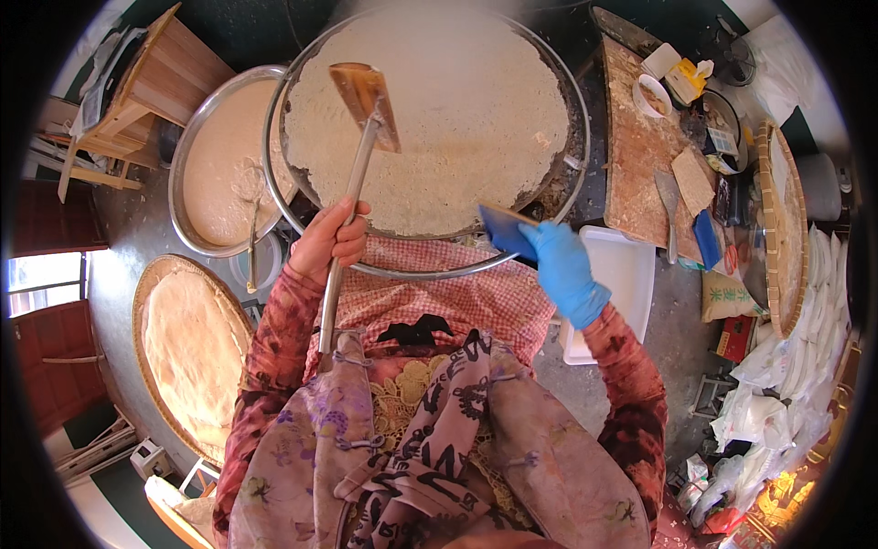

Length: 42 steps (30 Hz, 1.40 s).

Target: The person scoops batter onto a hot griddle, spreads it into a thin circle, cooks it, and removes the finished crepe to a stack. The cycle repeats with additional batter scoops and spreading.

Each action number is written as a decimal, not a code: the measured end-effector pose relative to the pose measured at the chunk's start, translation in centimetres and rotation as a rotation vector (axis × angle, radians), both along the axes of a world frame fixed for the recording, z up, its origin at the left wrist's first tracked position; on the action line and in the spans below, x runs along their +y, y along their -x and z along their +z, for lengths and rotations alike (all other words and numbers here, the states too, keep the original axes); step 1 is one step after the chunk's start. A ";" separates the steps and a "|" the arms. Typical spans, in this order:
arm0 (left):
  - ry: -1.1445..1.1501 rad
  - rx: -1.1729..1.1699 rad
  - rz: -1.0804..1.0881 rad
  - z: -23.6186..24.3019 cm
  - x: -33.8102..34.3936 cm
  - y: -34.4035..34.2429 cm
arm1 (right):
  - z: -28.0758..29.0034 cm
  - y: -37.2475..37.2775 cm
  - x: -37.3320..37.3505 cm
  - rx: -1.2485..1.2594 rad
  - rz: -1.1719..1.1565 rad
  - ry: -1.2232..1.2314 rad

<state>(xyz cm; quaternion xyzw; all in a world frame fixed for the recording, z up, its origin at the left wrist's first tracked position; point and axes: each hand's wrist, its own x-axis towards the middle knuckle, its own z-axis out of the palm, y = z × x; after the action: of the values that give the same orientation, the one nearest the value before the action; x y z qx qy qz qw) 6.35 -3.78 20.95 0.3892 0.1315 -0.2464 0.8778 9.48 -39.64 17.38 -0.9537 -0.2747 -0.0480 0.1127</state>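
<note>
My bare left hand (337,240) is closed around the long metal handle of a spreader (364,101). Its flat wooden blade is raised over the left part of a wide pale pancake (448,119). That pancake covers most of a big round griddle (580,119), and steam rises from the far side. In a blue glove, my right hand (567,270) grips a blue scraper (505,229) at the griddle's near right edge. Whether the scraper's edge touches the pancake, I cannot tell.
Left of the griddle stands a metal basin (179,197) of batter with a ladle (251,233) in it. Nearer lies a round basket (139,320) with stacked flatbreads. On the right are a white tray (631,265) and a wooden table (631,174) bearing a spatula (669,201) and a bowl (651,96).
</note>
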 end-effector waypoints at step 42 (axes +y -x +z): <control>0.049 -0.028 0.345 -1.8 4.6 5.3 | -5.1 -20.5 12.0 0.152 0.205 -0.121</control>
<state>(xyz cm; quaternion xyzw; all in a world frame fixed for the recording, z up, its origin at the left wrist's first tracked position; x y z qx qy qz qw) 1.09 0.83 19.15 0.3428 0.1780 -0.0898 0.9180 29.98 -27.60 12.31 -0.9131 -0.3579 0.0195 0.1945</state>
